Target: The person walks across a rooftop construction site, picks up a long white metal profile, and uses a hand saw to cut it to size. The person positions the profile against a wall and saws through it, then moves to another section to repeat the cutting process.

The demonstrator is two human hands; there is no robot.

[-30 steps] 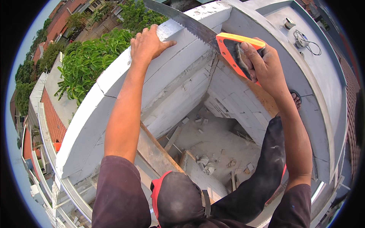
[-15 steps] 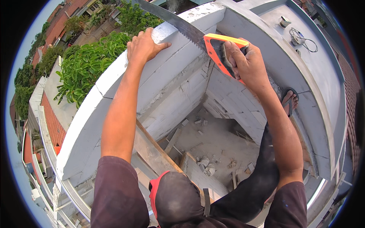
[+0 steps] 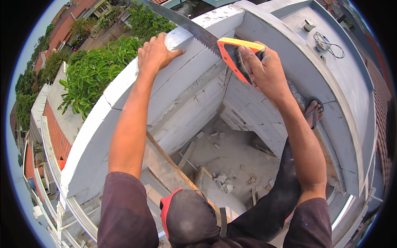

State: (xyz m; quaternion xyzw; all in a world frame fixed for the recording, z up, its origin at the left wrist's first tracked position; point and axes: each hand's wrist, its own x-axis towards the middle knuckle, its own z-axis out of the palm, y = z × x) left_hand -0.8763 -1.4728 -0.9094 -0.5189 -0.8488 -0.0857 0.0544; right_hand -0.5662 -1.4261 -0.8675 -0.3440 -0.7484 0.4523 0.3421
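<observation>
My right hand (image 3: 266,74) is closed round the orange and yellow handle of a hand saw (image 3: 202,37). Its long toothed blade points to the far left, lying across the top of the white block wall at the end of a white block (image 3: 178,38). On that block rests my left hand (image 3: 156,56), close to the blade. Its fingers curl over the outer edge, and the thumb stretches along the top toward the saw. How deep the teeth sit in the block cannot be made out.
The wall (image 3: 93,128) curves around a deep drop, with rubble on the floor (image 3: 240,157) far below. A wooden plank (image 3: 169,161) spans below my arms. My sandalled foot (image 3: 315,110) stands on the right ledge. A tape roll (image 3: 308,25) and a corded tool (image 3: 322,43) lie beyond.
The saw and my right hand have shifted slightly to the left and away from me, the blade sliding along its length. My left hand stays on the block.
</observation>
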